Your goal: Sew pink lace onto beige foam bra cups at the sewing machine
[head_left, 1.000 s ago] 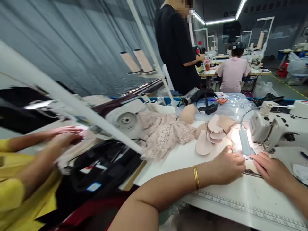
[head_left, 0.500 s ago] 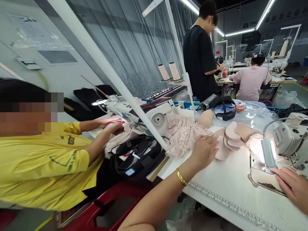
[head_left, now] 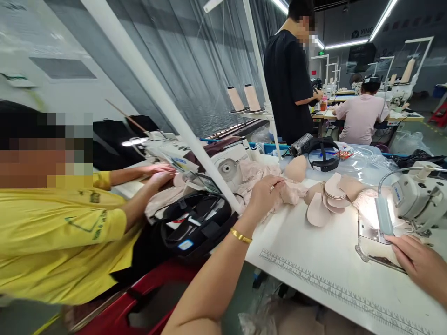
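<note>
In the head view, the lace fabric (head_left: 294, 191) lies crumpled on the desk (head_left: 300, 251), right at the fingers of the left hand (head_left: 263, 197). It spreads behind that hand and out past its fingertips to the right; so bunched, it shows no clear long axis. The left hand is by far the nearer one. Its fingers are bent and close together, touching the lace, but I cannot tell whether this grip has a fold pinched.

The right hand (head_left: 417, 260) is well apart, across the desk, fingertips by the lower end of the grey lamp (head_left: 384, 216) at the sewing machine (head_left: 407, 193). Its fingers lie loosely together; whether they hold anything is unclear. Between lace and machine sits the stack of beige bra-pad pieces (head_left: 335, 190), just right of the lace. Pale fabric (head_left: 368, 204) lies lit beside the lamp.
</note>
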`<state>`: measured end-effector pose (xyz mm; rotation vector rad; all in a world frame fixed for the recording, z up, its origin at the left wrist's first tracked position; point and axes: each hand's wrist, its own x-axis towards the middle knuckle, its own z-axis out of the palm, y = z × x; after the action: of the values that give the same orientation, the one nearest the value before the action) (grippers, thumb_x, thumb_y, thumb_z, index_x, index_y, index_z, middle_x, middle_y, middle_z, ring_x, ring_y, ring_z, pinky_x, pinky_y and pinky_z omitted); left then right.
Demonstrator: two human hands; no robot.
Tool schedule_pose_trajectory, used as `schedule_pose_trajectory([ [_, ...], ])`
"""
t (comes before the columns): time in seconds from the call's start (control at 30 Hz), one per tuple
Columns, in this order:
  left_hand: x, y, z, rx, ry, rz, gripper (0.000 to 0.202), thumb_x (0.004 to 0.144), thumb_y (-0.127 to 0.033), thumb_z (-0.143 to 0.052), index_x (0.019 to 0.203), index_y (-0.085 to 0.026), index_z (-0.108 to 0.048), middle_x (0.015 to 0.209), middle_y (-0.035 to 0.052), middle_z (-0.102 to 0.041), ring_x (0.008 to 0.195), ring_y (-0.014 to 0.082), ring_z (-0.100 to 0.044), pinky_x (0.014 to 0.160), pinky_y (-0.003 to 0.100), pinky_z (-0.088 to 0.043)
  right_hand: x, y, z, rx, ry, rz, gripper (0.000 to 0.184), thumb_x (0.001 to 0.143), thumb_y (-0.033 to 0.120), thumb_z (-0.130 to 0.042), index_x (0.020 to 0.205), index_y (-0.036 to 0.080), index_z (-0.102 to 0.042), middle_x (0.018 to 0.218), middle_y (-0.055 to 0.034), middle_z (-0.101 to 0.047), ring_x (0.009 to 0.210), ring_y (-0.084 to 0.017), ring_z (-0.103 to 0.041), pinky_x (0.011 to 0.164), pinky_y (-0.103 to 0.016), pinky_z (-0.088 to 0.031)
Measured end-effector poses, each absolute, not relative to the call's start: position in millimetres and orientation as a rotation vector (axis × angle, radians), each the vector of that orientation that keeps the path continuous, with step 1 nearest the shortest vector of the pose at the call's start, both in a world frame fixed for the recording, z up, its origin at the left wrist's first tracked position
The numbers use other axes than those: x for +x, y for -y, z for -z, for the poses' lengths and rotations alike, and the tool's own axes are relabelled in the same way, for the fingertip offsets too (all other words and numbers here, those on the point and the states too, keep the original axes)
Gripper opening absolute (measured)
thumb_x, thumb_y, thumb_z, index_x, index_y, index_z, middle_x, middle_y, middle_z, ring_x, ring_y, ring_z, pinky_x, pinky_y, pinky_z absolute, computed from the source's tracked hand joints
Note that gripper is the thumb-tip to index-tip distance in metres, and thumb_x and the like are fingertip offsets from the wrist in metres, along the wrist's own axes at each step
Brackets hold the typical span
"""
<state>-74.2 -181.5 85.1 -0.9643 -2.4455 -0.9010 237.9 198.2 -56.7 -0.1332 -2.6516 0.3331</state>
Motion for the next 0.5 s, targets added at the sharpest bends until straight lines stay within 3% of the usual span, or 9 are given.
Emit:
schedule_pose_trajectory([
  [0.1, -72.9, 167.7, -89.0, -1.012, 2.277, 0.972, 0.025, 0.1, -0.029, -0.058, 0.115, -0.02, -0.076, 0.115, 0.0081, -0.078, 0.112, 0.0264, -0.07, 0.102, 0.042, -0.055, 238.4, -193.2, 49.4, -0.147, 2.71, -0.295, 0.037, 0.109, 0.043, -0.041, 0.123, 0.031, -0.073, 0.099, -0.0057, -0.076, 0.093, -0.026, -0.076, 0.079, -0.038, -0.061],
  [0.23, -63.7, 112.2, -99.3, -1.419, 2.176, 0.921, 0.022, 0.102, -0.025, -0.056, 0.111, -0.021, -0.076, 0.112, 0.0074, -0.078, 0.11, 0.0246, -0.07, 0.101, 0.04, -0.054, 240.5, -191.0, 44.6, -0.136, 2.702, -0.25, 0.035, 0.109, 0.042, -0.042, 0.118, 0.028, -0.072, 0.102, -0.0066, -0.077, 0.097, -0.024, -0.075, 0.076, -0.034, -0.06],
  [0.37, -52.2, 27.9, -107.8, -1.846, 2.264, 0.516, 0.02, 0.096, -0.013, -0.056, 0.094, -0.018, -0.075, 0.106, 0.0099, -0.077, 0.1, 0.0267, -0.07, 0.092, 0.04, -0.051, 242.9, -189.9, 40.9, -0.122, 2.674, -0.209, 0.031, 0.108, 0.043, -0.046, 0.102, 0.028, -0.073, 0.098, -0.0058, -0.077, 0.091, -0.022, -0.075, 0.072, -0.03, -0.06],
  [0.5, -49.0, -56.9, -108.1, -1.975, 2.45, 0.552, 0.019, 0.094, -0.008, -0.058, 0.088, -0.018, -0.073, 0.098, 0.0084, -0.077, 0.096, 0.0241, -0.07, 0.086, 0.036, -0.048, 245.8, -191.3, 41.3, -0.174, 2.684, -0.194, 0.031, 0.106, 0.043, -0.048, 0.092, 0.028, -0.071, 0.101, -0.0069, -0.078, 0.093, -0.022, -0.076, 0.078, -0.032, -0.062],
])
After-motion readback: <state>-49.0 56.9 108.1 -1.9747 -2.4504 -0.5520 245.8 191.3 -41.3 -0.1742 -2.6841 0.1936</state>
